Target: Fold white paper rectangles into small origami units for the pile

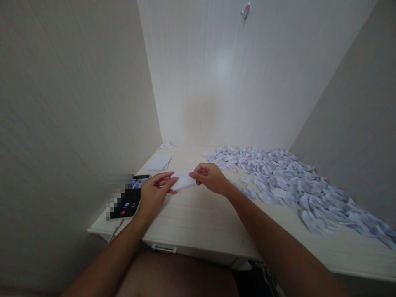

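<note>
A narrow white piece of folded paper [183, 180] is held level just above the table, stretched between both hands. My left hand [156, 192] pinches its left end, thumb on top and fingers behind. At the other end, my right hand [210, 177] grips the paper's corner between thumb and curled fingers. Close behind my left hand lies a small stack of white paper sheets [158, 162]. Many twisted white paper pieces [272, 173] are heaped over the right side of the table.
A phone [131, 202] with a lit screen lies left of my left hand, a cable [115, 232] below it. Small white scraps [168, 145] sit in the far left corner. Walls enclose the table [198, 222] on three sides. A drawer handle [163, 249] shows at the front edge.
</note>
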Demonstrator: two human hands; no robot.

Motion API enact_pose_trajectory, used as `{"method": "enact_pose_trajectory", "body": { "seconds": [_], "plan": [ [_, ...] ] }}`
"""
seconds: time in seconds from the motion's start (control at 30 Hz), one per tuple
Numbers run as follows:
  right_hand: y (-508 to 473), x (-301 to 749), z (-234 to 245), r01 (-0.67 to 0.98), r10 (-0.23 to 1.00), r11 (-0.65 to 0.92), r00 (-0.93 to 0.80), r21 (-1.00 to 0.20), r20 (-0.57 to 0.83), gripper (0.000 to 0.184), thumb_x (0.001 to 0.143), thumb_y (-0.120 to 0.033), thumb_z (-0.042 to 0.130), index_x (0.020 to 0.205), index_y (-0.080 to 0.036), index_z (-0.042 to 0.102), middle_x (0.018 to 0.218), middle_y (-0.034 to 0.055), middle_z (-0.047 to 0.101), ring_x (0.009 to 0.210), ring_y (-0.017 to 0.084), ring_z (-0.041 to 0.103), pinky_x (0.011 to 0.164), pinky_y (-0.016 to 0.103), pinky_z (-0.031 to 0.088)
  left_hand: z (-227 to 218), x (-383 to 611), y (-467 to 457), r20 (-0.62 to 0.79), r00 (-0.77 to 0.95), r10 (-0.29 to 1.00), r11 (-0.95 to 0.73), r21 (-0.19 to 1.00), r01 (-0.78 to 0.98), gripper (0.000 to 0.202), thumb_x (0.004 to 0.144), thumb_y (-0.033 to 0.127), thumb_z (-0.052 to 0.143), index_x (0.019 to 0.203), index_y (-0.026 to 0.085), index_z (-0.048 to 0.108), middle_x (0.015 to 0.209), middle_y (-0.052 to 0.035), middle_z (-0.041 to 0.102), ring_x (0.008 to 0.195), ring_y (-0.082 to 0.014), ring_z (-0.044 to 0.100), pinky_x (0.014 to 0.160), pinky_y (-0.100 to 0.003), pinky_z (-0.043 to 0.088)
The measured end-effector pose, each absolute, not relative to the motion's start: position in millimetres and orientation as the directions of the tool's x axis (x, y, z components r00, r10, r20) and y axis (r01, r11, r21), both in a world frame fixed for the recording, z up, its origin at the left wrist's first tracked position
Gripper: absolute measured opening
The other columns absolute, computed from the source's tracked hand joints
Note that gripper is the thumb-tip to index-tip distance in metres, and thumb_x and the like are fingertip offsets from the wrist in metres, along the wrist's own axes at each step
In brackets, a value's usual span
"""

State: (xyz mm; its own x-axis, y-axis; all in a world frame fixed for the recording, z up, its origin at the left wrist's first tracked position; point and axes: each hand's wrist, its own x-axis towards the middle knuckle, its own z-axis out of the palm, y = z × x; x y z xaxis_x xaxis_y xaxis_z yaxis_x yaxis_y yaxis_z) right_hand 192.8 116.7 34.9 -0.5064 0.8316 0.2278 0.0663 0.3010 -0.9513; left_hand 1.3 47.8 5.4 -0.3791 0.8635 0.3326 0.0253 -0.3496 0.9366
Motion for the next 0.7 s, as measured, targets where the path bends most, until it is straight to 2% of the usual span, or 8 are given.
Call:
{"method": "enact_pose_trajectory", "body": {
  "seconds": [0.27,0.5,0.7],
  "plan": [
    [118.2,190.8,32.5,0.006,0.837,0.285,-0.488,-0.959,0.245,0.026,0.075,-0.039,0.075,0.082,-0.016,0.065,0.066,0.0008,0.066,0.054,0.010,0.059,0.051,0.023,0.050,4.9,1.3,46.7,0.335,-0.372,0.866,-0.354,0.935,0.017,0.034,0.065,0.031,0.086,0.092,0.011,0.076,0.081,-0.0080,0.077,0.067,-0.0211,0.074,0.050,-0.028,0.064],
    [117.9,190.1,31.2,-0.001,0.824,0.296,-0.505,-0.955,0.256,0.024,0.074,-0.037,0.075,0.082,-0.015,0.068,0.067,0.0015,0.066,0.055,0.010,0.058,0.051,0.022,0.046,7.9,3.0,44.5,0.343,-0.367,0.865,-0.351,0.935,0.046,0.031,0.066,0.031,0.085,0.088,0.012,0.077,0.077,-0.0072,0.077,0.061,-0.0189,0.072,0.047,-0.027,0.063],
    [117.8,191.0,31.3,0.006,0.818,0.310,-0.511,-0.951,0.264,0.026,0.073,-0.036,0.076,0.084,-0.014,0.069,0.070,0.0023,0.067,0.058,0.011,0.059,0.052,0.022,0.045,8.9,3.7,43.3,0.342,-0.357,0.869,-0.350,0.936,0.043,0.032,0.066,0.033,0.085,0.088,0.011,0.076,0.077,-0.0073,0.077,0.063,-0.0194,0.072,0.049,-0.028,0.063]
  ]
}}
